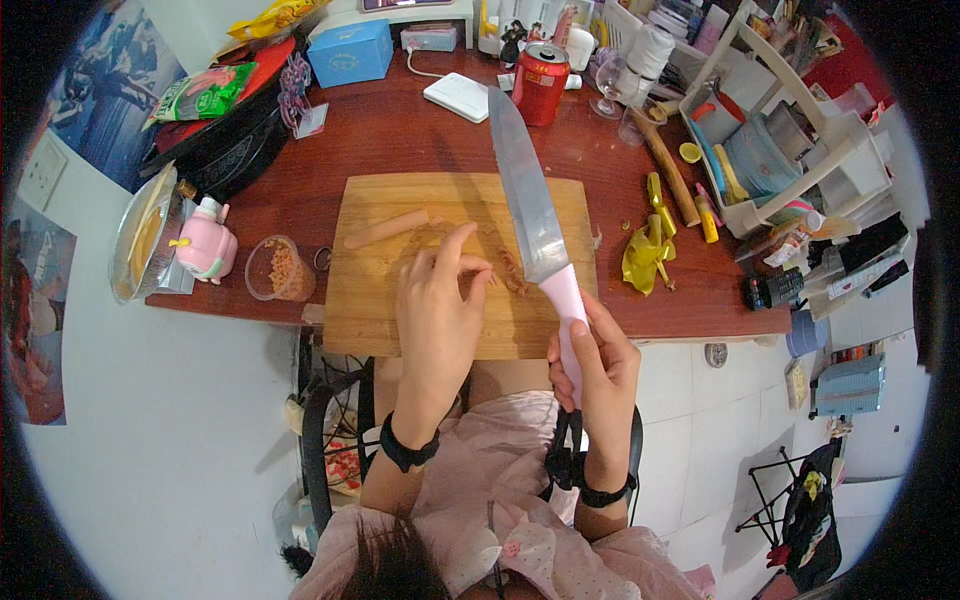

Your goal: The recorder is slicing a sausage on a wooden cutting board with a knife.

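My right hand (596, 356) grips the pink handle of a kitchen knife (529, 202), its blade raised and pointing away from me above the right part of a wooden cutting board (450, 341). Over the board's middle is my left hand (442, 300), fingers bent and thumb near the index finger; a small bit may be at the fingertips, too small to tell. A peeled sausage (386, 229) lies at the board's left. Thin sausage pieces (512, 271) lie between my left hand and the knife. A clear plastic cup (280, 268) with chopped orange-pink bits stands left of the board.
Right of the board lie crumpled yellow wrappers (645, 255) and a wooden rod (667, 169). A red drink can (541, 82) and a white power bank (459, 97) are behind it. A pink bottle (208, 241) and a foil bowl (142, 236) stand at the left.
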The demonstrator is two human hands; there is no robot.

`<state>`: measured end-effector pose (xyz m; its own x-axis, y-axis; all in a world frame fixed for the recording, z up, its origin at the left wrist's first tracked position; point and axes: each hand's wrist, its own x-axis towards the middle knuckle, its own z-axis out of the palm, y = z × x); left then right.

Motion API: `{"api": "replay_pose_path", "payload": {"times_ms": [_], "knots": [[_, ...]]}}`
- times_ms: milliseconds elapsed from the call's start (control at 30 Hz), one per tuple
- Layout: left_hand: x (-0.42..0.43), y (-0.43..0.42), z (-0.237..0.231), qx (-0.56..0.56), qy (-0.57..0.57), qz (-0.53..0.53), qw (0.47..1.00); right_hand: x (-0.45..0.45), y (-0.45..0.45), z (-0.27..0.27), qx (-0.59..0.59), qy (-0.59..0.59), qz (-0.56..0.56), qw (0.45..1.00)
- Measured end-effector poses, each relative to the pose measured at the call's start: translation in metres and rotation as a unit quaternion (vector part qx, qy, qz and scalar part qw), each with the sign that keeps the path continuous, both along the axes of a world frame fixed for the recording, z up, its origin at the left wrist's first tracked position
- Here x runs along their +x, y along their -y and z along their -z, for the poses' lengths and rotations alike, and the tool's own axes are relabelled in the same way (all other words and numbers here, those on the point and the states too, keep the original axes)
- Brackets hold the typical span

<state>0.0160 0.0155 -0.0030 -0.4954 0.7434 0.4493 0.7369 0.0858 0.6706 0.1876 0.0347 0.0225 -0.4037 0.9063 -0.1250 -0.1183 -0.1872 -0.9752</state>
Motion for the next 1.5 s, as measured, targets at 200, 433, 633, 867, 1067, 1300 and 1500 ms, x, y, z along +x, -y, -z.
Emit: {"api": "replay_pose_path", "payload": {"times_ms": [200, 433, 633, 867, 1067, 1300, 1500], "knots": [[0.001, -0.001, 0.0, -0.007, -0.016, -0.005, 1.0, -0.001, -0.001, 0.002, -0.002, 0.001, 0.005, 1.0], [0.001, -0.002, -0.002, -0.012, -0.044, -0.011, 0.999, -0.001, -0.001, 0.0, 0.006, 0.009, -0.002, 1.0], [-0.003, -0.001, 0.0, -0.008, -0.034, 0.034, 0.999, 0.0, 0.0, -0.001, 0.002, -0.009, 0.011, 1.0], [-0.003, 0.002, -0.006, -0.045, -0.04, 0.084, 0.995, 0.001, -0.001, 0.001, 0.019, 0.02, 0.004, 1.0], [-0.002, 0.002, -0.007, -0.051, -0.033, 0.072, 0.996, 0.0, -0.001, 0.0, -0.002, 0.012, 0.018, 1.0], [-0.002, 0.003, -0.009, -0.053, -0.031, 0.064, 0.996, 0.001, 0.0, 0.0, 0.005, 0.013, 0.016, 1.0], [0.001, 0.004, -0.008, -0.032, -0.055, 0.077, 0.995, 0.001, 0.0, 0.001, 0.005, 0.003, 0.009, 1.0]]}}
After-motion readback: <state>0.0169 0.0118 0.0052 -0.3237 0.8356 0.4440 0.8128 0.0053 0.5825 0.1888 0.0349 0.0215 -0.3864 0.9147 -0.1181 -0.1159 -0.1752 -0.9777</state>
